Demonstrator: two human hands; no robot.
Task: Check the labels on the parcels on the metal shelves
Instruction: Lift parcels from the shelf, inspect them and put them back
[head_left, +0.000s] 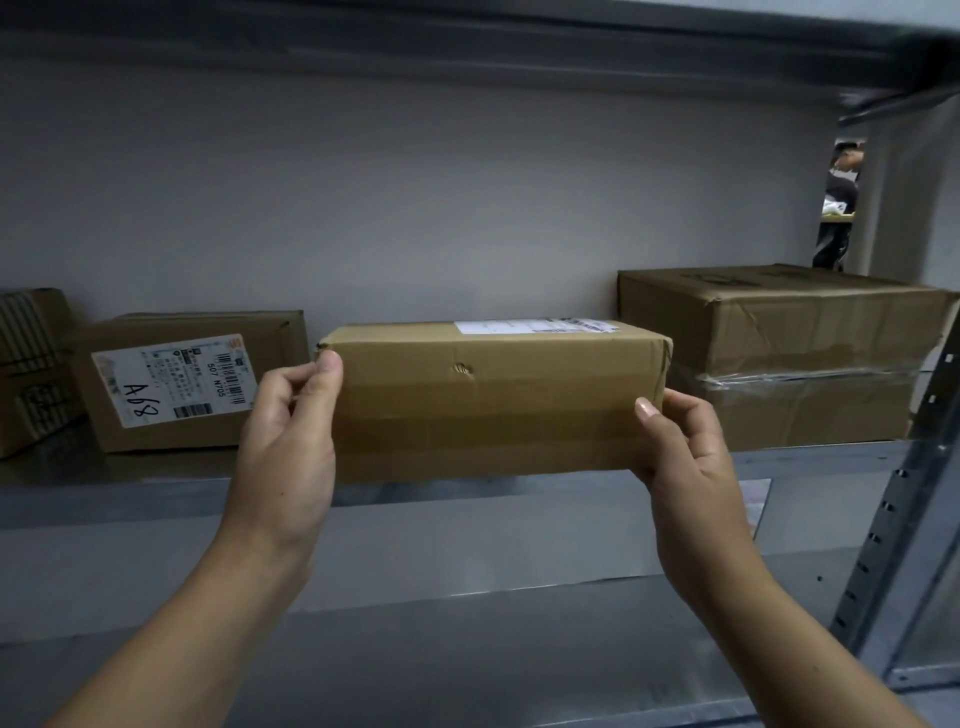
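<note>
A view from head height looks into a metal shelf (156, 499) backed by a plain pale wall. Two bare hands hold a long brown cardboard parcel (493, 400) at the shelf's front edge, one at each end and well apart. The left hand (291, 441) clasps the left end with its thumb pressed on the front face near the top corner. The right hand (685, 457) clasps the right end, thumb likewise on the front. Whether the parcel's base rests on the shelf cannot be told. A white shipping label (535, 326) lies on the parcel's top, seen edge-on and unreadable. To the left stands a smaller box (192, 379) whose front label (174, 379) carries barcodes (and a handwritten "A68"). To the right sits a larger taped box (779, 358), beside a perforated upright post (893, 519).
</note>
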